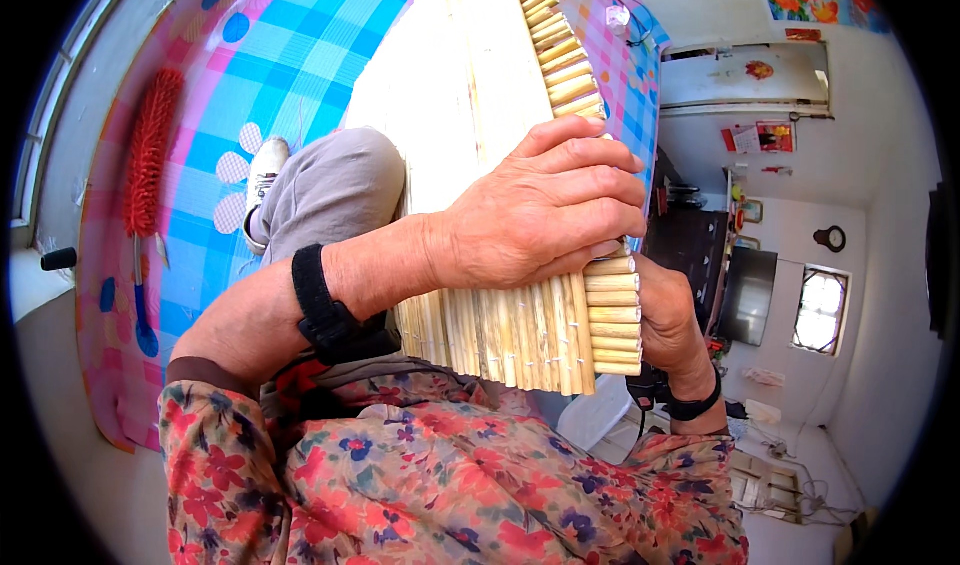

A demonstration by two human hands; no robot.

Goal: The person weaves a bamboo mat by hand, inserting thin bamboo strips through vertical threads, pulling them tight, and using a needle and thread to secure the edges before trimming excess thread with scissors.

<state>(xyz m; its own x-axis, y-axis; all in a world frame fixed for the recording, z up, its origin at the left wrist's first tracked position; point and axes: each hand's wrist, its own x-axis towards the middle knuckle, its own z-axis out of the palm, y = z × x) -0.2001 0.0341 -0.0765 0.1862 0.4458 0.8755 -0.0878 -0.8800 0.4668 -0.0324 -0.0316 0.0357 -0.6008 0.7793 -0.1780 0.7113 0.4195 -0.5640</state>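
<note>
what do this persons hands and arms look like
The left hand and right hand are ungloved. Each wrist wears a black strap. The floral sleeves are tan with red and dark-blue flowers; a brown cuff edges the left.

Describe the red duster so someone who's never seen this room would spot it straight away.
Find the large blue-and-pink checked sheet. From the pale stalk mat under the person's left hand, go left past the white shoe to the duster, lying near the sheet's left edge. Its long, shaggy red head and blue handle set it apart from the flat printed flowers nearby.
</note>
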